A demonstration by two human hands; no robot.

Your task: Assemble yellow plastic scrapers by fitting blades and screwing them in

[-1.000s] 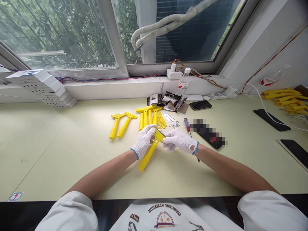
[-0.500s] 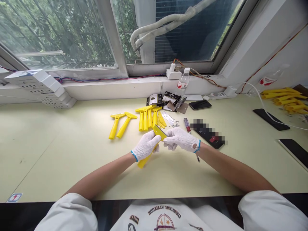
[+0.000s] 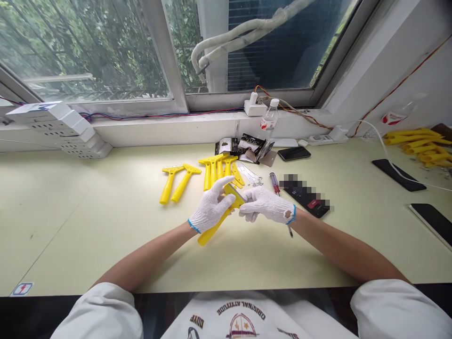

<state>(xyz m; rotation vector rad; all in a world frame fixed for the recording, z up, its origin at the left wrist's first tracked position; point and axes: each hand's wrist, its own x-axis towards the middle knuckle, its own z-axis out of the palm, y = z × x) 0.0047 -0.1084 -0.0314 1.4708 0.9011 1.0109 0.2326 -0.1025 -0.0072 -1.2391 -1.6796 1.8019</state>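
Observation:
Both my hands wear white knit gloves with blue cuffs. My left hand (image 3: 211, 210) grips a yellow plastic razor scraper (image 3: 213, 225) near its head, and the handle slants down-left below the glove. My right hand (image 3: 265, 205) holds the other side of the scraper's head, with its fingertips against the yellow edge. The gloves hide part of the head. Several more yellow scrapers (image 3: 171, 184) lie just beyond my hands. Past my right glove lies a red-handled screwdriver (image 3: 274, 183), its shaft passing under the wrist.
Steel blades (image 3: 247, 173) and small screws (image 3: 257, 181) lie by the scrapers, with black packaging (image 3: 252, 145) behind. Phones (image 3: 306, 195) lie on the pale desk (image 3: 88, 226). A bottle (image 3: 269, 120) stands by the window, and yellow handles (image 3: 420, 147) are piled at right.
The scraper's handle has swung slightly left and the head has tilted. My left hand has shifted up along the scraper's head, and my right hand has moved slightly closer to it.

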